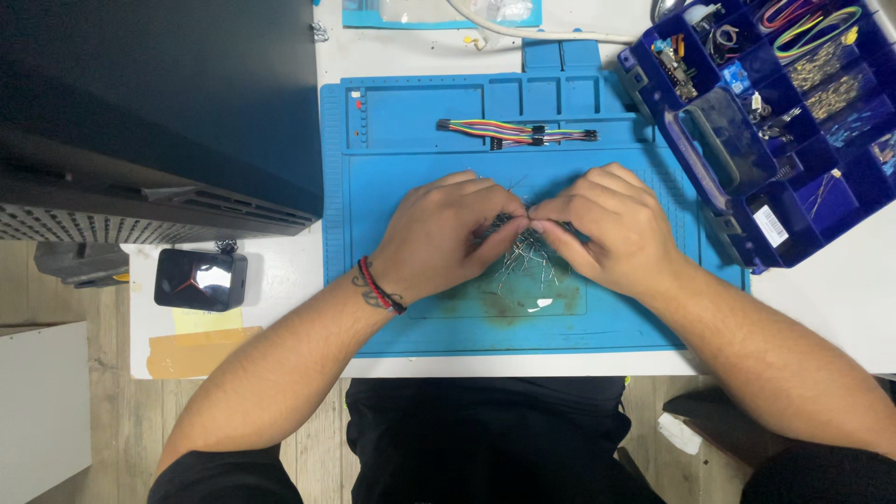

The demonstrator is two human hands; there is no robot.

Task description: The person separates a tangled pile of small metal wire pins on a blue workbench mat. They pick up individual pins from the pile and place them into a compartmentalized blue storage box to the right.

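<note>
Our left hand (pixel 446 233) and right hand (pixel 607 229) meet fingertip to fingertip, both pinched on a tangle of thin metal wires (pixel 523 257) that lies just under and between them on the blue mat (pixel 420 317). We judge the wires light, springy and easily bent, best gripped by their ends.

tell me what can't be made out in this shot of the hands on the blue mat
Head view only:
- Small wire-legged parts: too small to identify; the left hand and right hand cover most of the pile.
- What the fingertips pinch: hidden where they meet.
- Blue organizer box: cut off by the top and right edges, contents too small.
- Clear bag: cut off at the top.
</note>
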